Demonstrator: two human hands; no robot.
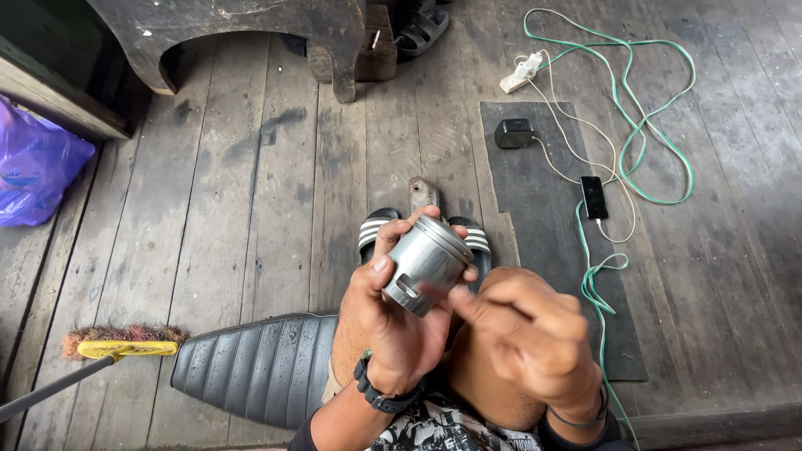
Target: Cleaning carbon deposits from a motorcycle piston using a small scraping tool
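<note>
L hand (399,321) fingers (386,242) are wrapped round a metal piston (426,263), gripping it firmly, thumb on the near side, fingertips over the far rim; the piston is held tilted w/ its flat crown pointing up-right, above the person's knees, a slot in its skirt facing the camera. R hand (528,334) is just beside it, fingers loosely curled, holding nothing, index finger (461,302) extended & touching or almost touching the piston's lower skirt — slightly blurred, can't tell which. A black watch (378,397) sits on the L wrist, a thin band (576,418) on the R. Below the hands: striped slide sandals (370,230) on the plank floor (251,200). Left of the knees lies a black ribbed motorbike seat (259,367), and further left a yellow-headed broom (125,344). To the right, a dark mat (543,217) carries a black charger block (514,133) & a phone (594,197), w/ a green cable (643,125) and a white power strip (520,73) nearby. A purple plastic bag (38,167) is at the far left edge.
</note>
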